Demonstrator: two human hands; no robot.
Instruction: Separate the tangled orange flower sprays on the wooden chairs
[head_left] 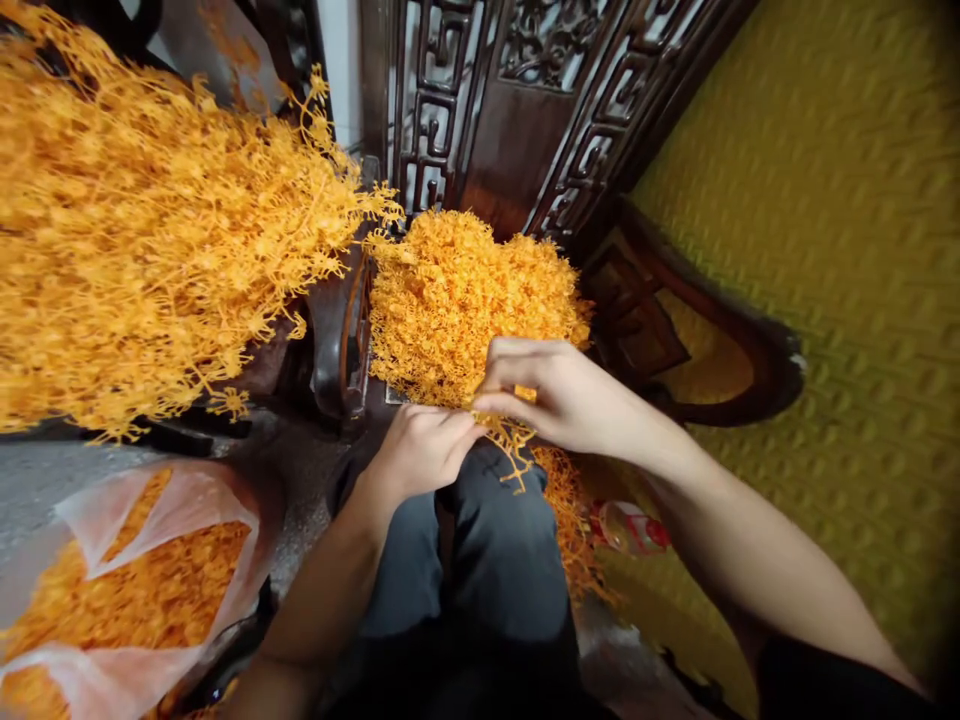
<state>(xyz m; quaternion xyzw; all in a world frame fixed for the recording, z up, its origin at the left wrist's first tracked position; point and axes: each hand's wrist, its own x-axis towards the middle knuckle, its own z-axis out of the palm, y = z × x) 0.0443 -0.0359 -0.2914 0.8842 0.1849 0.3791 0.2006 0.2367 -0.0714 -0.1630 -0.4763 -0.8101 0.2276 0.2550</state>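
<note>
Above my knees my two hands meet, fingertips together. My left hand (424,445) is closed, its fingers pinched at a small orange branching plastic piece (516,455). From the other side my right hand (536,390) pinches at the same piece, thumb against forefinger. Thin orange strands hang from between the hands over my right knee. Just beyond them, a dense heap of orange plastic pieces (472,300) sits on a dark wooden chair seat. The exact grip point of each hand is partly hidden by the fingers.
At the left spreads a big pile of longer orange branching pieces (150,230). An open plastic bag (240,570) of small orange bits stands on the floor. Right of my legs are more orange strands (570,520) and a clear bottle (630,527). Carved dark wood (517,150) rises behind.
</note>
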